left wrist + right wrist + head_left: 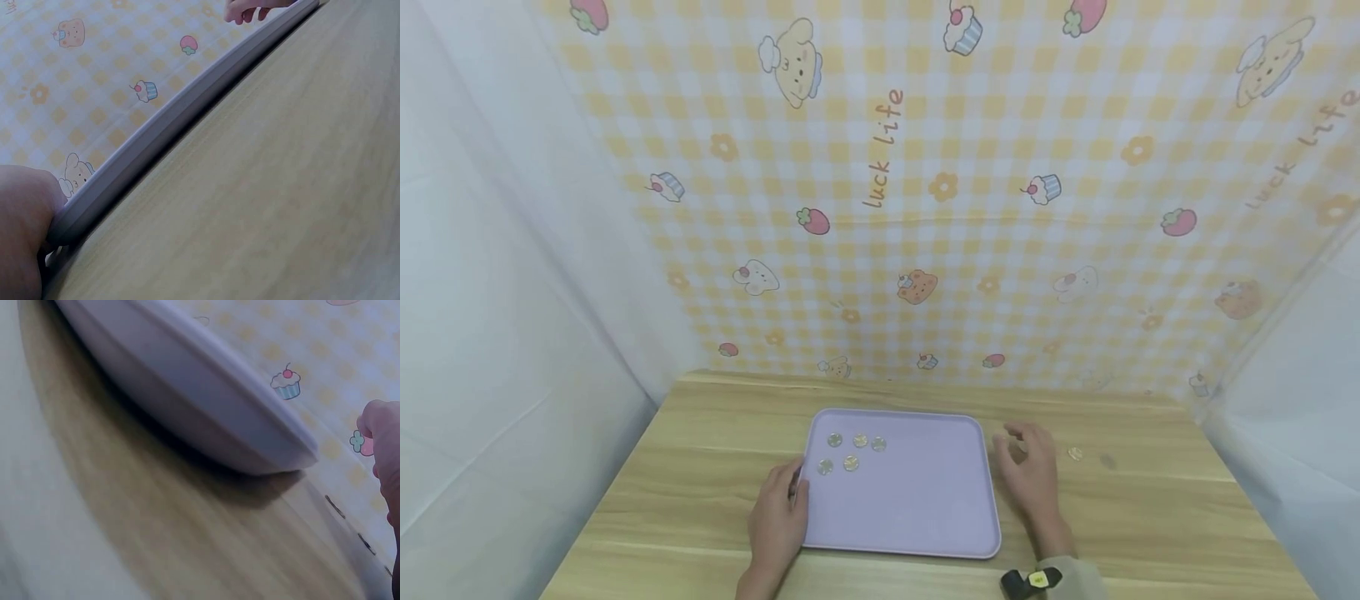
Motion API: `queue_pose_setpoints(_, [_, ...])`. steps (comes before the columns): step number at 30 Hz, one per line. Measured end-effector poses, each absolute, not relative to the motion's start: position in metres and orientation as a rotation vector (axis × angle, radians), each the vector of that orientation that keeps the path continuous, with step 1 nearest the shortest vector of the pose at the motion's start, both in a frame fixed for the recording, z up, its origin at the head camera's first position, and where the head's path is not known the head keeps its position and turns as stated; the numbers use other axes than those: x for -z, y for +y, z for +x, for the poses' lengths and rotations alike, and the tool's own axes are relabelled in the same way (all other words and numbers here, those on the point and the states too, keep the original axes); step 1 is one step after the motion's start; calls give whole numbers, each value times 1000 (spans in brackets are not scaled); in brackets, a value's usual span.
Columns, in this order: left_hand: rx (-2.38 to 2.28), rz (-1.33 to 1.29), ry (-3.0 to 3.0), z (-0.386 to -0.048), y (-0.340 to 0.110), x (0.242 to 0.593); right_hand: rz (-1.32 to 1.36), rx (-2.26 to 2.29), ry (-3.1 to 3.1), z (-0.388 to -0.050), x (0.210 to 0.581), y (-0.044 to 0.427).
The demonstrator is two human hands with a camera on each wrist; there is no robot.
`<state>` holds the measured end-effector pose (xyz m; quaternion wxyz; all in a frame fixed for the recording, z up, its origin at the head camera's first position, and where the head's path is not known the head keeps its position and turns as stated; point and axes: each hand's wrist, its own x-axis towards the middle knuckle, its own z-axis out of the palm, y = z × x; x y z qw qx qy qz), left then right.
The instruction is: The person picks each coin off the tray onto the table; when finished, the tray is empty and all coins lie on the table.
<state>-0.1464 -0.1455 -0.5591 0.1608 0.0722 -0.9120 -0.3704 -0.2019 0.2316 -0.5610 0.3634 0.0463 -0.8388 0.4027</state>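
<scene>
A lilac rectangular tray (pixel 917 508) lies on the table. Several round coins (pixel 851 463), some silvery and some golden, rest flat near its far left corner. My left hand (pixel 777 515) grips the tray's left side, thumb along the rim; in the left wrist view part of that hand (pixel 25 231) covers the near end of the edge. Just beyond the right rim, my right hand (pixel 1032 471) hovers with thumb and forefinger bent towards each other. Its fingers (pixel 381 437) show at the edge of the right wrist view; whether they pinch anything is hidden.
On the wood-grain table (pixel 1150 517), right of my right hand, lie a golden coin (pixel 1075 453) and a greyish round spot (pixel 1107 461), perhaps another coin. A yellow checked cloth (pixel 955 250) hangs behind, with white cloth (pixel 512 292) at the sides.
</scene>
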Motion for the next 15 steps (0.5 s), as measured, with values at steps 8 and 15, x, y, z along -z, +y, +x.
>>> queue_pose_setpoints(8, [1063,203,-2596,-146,-145,559,205,-997,-2164,-201,562,220])
queue_pose_setpoints(15, [1062,205,-2609,-147,-145,559,224,-995,-2148,-203,563,213])
